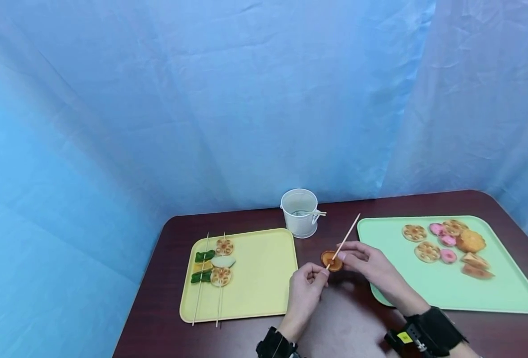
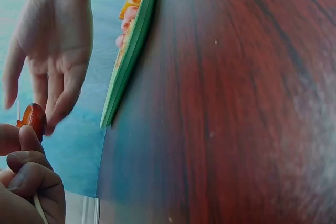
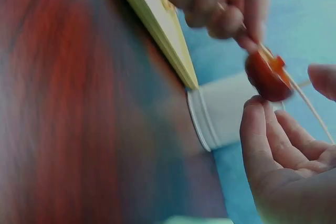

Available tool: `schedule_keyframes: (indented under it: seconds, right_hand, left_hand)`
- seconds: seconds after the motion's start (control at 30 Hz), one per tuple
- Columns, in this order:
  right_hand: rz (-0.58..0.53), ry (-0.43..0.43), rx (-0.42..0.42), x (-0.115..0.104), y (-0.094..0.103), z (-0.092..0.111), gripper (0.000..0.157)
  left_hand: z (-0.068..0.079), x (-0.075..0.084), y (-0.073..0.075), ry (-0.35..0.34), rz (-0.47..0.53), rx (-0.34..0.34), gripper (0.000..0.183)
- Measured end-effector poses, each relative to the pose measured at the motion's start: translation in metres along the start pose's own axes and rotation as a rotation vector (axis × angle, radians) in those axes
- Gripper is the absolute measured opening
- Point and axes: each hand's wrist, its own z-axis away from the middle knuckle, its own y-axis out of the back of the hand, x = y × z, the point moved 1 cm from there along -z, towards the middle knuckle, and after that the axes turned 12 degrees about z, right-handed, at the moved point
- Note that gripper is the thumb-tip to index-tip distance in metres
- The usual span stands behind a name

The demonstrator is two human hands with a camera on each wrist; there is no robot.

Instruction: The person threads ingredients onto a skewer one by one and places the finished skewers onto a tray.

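Observation:
My left hand (image 1: 305, 289) pinches a thin wooden skewer (image 1: 351, 227) just below a brown mushroom (image 1: 325, 258). The skewer passes through the mushroom, and its upper length slants up to the right. Beside the mushroom is my right hand (image 1: 373, 268). In the right wrist view its fingers (image 3: 256, 129) are fairly straight, with the fingertips right at the mushroom's (image 3: 265, 81) edge and the thumb held apart. Seen from the left wrist, the left fingers (image 2: 34, 174) are curled round the skewer under the mushroom (image 2: 35, 119).
On the left, a yellow tray (image 1: 264, 278) bears two loaded skewers with green, yellow, pale and lotus root pieces. A green tray (image 1: 389, 233) on the right carries lotus root slices, pink pieces and other food pieces. Behind my hands stands a white bucket (image 1: 301, 226) with skewers inside.

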Motion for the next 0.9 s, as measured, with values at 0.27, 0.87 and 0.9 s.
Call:
schedule_keyframes:
  seconds: [0.27, 0.87, 0.9]
  right_hand:
    - [0.207, 0.02, 0.075, 0.009, 0.054, 0.008, 0.058]
    - [0.912, 0.023, 0.226, 0.031, 0.162, 0.02, 0.052]
    - [0.936, 0.026, 0.231, 0.033, 0.163, 0.019, 0.05]
  left_hand:
    - [0.001, 0.001, 0.005, 0.017, -0.007, -0.015, 0.015]
    - [0.002, 0.001, 0.01, 0.031, 0.002, 0.005, 0.013]
    - [0.002, 0.001, 0.011, 0.029, -0.001, 0.005, 0.013]
